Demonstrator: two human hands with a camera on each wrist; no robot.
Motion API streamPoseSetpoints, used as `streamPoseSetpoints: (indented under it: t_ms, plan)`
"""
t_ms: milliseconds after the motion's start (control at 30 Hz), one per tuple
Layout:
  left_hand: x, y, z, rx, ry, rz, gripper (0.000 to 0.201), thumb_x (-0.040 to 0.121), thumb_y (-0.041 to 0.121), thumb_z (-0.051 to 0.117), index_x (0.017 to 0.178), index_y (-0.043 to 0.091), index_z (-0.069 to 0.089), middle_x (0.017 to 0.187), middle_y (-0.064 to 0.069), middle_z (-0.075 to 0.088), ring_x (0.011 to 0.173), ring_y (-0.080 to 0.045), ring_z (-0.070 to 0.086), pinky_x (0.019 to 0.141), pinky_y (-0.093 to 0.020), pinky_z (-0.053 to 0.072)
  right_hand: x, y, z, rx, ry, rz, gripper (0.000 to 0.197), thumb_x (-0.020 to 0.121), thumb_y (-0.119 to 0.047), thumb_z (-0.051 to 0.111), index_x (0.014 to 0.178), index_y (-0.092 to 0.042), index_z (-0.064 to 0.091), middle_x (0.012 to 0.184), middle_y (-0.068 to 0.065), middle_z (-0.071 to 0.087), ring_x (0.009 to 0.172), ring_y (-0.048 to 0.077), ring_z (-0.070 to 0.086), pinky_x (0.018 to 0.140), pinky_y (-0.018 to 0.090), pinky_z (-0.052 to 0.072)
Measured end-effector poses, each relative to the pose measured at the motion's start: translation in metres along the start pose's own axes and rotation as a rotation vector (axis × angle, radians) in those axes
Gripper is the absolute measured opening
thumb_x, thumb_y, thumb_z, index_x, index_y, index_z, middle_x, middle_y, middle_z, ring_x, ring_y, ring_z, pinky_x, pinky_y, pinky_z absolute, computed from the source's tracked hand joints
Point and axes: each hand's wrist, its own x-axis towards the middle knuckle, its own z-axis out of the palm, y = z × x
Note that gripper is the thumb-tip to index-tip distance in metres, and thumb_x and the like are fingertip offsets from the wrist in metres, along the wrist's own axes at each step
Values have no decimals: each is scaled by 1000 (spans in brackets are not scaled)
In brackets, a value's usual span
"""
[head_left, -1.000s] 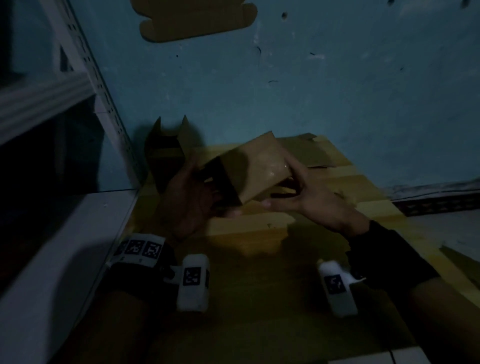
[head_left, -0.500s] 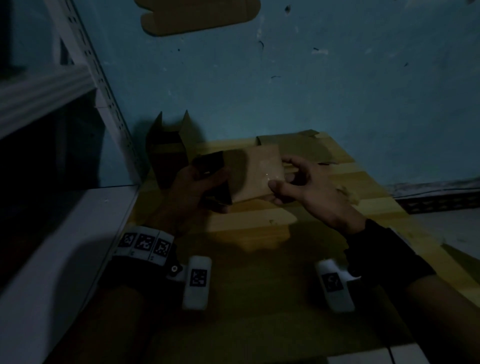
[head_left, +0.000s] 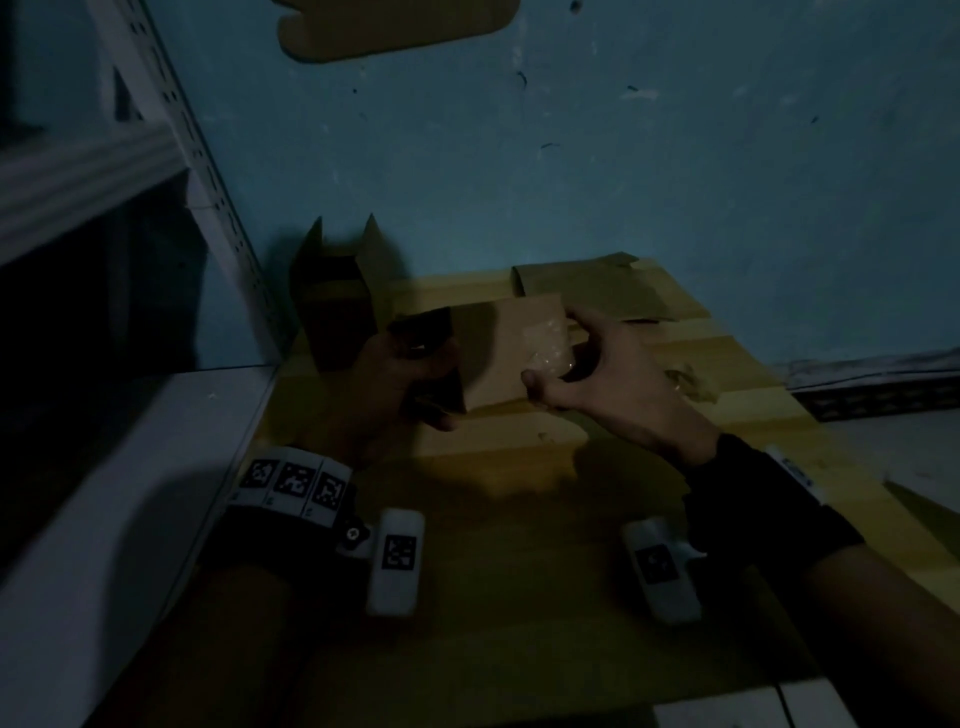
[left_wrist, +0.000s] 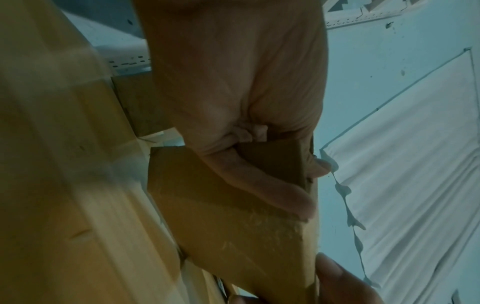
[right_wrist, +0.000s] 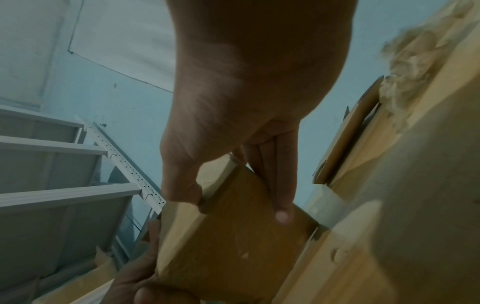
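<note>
Nearest us is the wooden table (head_left: 509, 597), in dim light. Above it we hold the small cardboard box (head_left: 498, 358) off the surface, between both hands. Our left hand (head_left: 400, 384) has fingers and thumb curled round the dark left end, where a flap looks to stand open. Our right hand (head_left: 613, 379) pinches the right end, thumb on the near edge and fingers over the far one, beside a patch of clear tape (head_left: 548, 345).

Risks, as we judge them:
- The right grip takes edges only, so a twist could drop the box onto the table.
- Squeezing the left end may crush the flap.
- Farther back stand the open carton (head_left: 332, 312) and the cardboard sheet (head_left: 587, 286); a wide swing could topple the carton.
</note>
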Motion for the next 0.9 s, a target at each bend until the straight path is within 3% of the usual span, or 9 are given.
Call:
streamPoseSetpoints:
  t_ms: [67,167,300,400,533,767,900]
  plan:
    - [0,0,0,-2,10,-8,21,71,20,63,89,11,63,76,0,63,55,-13,66,39,-26,51,-1,-2,0,17,-6,2,78,80,-20,84,147,-15,44,118,0,72,91,12,75,75,32,63]
    - [1,-1,-1,-2,6,-6,18,72,21,63,88,13,63,73,5,64,55,-11,66,39,-25,50,-3,-5,2,34,-4,-6,75,80,-12,83,145,-15,45,105,-1,74,82,12,75,66,25,60]
    - [0,-1,-1,-1,1,-4,16,71,21,63,83,11,62,72,2,60,53,-13,64,39,-26,49,-4,-6,4,35,10,-3,73,78,-10,82,141,-19,47,89,1,77,71,23,75,66,43,64]
    - [0,-1,0,20,-5,-1,15,73,21,63,84,11,62,69,2,61,51,-14,63,39,-26,50,-3,-8,5,-4,13,11,80,77,-12,83,146,-17,44,95,-1,76,72,19,75,67,41,64]
    - [-1,-1,1,29,-1,6,16,72,21,62,85,12,62,70,2,60,50,-15,64,39,-27,50,-3,-10,5,-18,11,24,76,78,-11,83,144,-18,45,99,-1,74,71,18,75,65,38,64]
    - [-1,-1,-1,19,8,-9,12,75,18,61,86,13,62,70,6,64,54,-13,65,39,-26,51,-4,-15,6,-60,7,8,60,80,-11,80,133,-19,53,92,-2,74,69,17,74,62,34,63]
    - [0,-3,-3,20,18,-14,10,77,17,61,84,11,62,72,-2,62,52,-15,64,39,-26,50,-4,-16,6,-66,8,-3,41,83,-10,77,120,-16,60,86,0,75,67,18,74,62,39,63]
